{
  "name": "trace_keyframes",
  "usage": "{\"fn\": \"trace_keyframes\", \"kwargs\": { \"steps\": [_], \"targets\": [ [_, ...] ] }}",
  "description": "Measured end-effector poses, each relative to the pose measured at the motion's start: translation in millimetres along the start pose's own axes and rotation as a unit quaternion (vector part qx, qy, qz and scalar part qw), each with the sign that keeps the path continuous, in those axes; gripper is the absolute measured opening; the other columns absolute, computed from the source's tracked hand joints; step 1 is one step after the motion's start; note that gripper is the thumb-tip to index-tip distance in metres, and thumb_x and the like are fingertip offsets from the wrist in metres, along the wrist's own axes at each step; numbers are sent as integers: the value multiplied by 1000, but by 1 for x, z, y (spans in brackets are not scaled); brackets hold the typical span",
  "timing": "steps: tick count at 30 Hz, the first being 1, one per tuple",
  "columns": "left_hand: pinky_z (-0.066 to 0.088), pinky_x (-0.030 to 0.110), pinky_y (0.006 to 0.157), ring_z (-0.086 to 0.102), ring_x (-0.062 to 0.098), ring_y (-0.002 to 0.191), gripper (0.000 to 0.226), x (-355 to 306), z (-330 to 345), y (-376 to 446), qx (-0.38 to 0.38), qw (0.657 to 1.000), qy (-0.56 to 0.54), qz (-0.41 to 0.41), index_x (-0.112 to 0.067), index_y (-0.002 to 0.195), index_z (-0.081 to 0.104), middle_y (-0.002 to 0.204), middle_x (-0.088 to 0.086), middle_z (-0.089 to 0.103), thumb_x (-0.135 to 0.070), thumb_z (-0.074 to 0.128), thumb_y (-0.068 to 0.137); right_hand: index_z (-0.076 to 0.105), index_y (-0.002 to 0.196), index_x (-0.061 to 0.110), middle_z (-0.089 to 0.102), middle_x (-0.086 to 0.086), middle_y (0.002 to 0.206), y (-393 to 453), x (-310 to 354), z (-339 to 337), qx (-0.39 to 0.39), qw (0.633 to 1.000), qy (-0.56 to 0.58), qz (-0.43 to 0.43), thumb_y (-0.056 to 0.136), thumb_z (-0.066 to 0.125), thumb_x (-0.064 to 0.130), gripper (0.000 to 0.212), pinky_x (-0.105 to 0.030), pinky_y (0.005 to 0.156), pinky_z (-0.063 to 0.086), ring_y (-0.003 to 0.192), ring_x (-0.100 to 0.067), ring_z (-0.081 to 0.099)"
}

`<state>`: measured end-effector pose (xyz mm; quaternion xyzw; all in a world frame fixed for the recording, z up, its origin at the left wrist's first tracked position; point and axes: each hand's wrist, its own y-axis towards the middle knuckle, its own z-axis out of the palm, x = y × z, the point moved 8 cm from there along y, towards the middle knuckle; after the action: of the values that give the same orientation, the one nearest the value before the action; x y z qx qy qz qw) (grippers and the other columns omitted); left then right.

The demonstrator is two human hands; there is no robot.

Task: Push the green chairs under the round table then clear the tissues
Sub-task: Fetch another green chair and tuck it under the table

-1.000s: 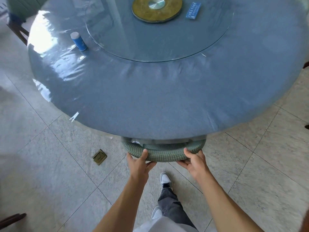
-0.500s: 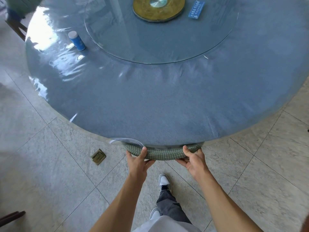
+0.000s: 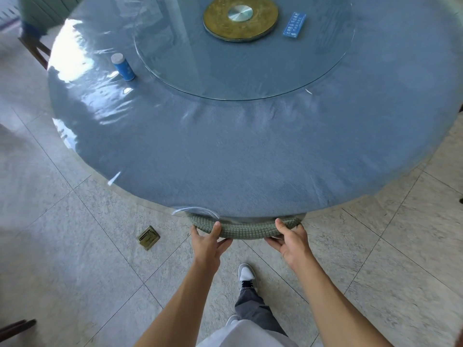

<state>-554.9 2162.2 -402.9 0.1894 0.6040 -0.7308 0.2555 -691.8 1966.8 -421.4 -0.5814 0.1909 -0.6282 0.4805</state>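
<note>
Down at the near edge of the round counter (image 3: pixel 250 159), only the curved top rail of a green chair (image 3: pixel 246 230) shows; the rest is tucked underneath. Going left to right: a brass floor socket (image 3: pixel 148 237) lies on the tiles, then the left hand (image 3: pixel 208 242) wraps its fingers (image 3: pixel 216 227) closed around the rail, thumb on top. The right hand (image 3: pixel 290 242) grips the same rail further right, fingers curled beneath. Farther off, a blue canister (image 3: pixel 123 67) stands left of the glass turntable (image 3: pixel 313 66), whose right part carries a blue packet (image 3: pixel 295 24).
</note>
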Motion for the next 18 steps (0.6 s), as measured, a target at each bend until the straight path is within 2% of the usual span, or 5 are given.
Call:
{"fn": "trace_keyframes", "kwargs": {
  "steps": [6,8,11,14,18],
  "targets": [
    [60,40,79,72,32,86,72,-11,-16,-7,-60,997,53,22,-20,148,31,109,19,64,-7,71,90,50,125,2,64,-20,111,-16,9,-13,-95,990,-90,-60,92,65,8,37,-44,78,61,96,-33,69],
    [58,36,72,69,34,93,67,-21,-20,-11,-82,991,91,55,-15,144,37,105,19,64,-8,72,88,49,129,4,64,-14,94,-24,21,-18,-156,963,-202,-91,90,64,8,41,-47,78,61,84,-32,69],
    [56,38,78,65,31,101,59,-42,-16,-20,-76,973,183,121,-15,139,43,116,19,62,-12,70,86,57,109,10,64,-9,92,-44,51,-10,-218,892,-360,-166,86,60,9,23,-42,69,58,74,-25,62],
    [53,45,94,60,25,109,54,-71,-4,-37,-67,923,311,219,-17,136,48,123,11,60,-23,71,87,58,102,11,65,-8,99,-58,73,13,-201,845,-436,-237,84,58,11,19,-39,73,52,87,-30,61],
    [49,33,81,59,10,94,51,-111,13,-58,-86,837,433,323,-19,133,51,124,6,59,-31,69,88,57,123,8,60,-13,121,-72,97,56,-140,799,-497,-308,87,59,14,36,-39,89,46,113,-32,55]
  ]
}}
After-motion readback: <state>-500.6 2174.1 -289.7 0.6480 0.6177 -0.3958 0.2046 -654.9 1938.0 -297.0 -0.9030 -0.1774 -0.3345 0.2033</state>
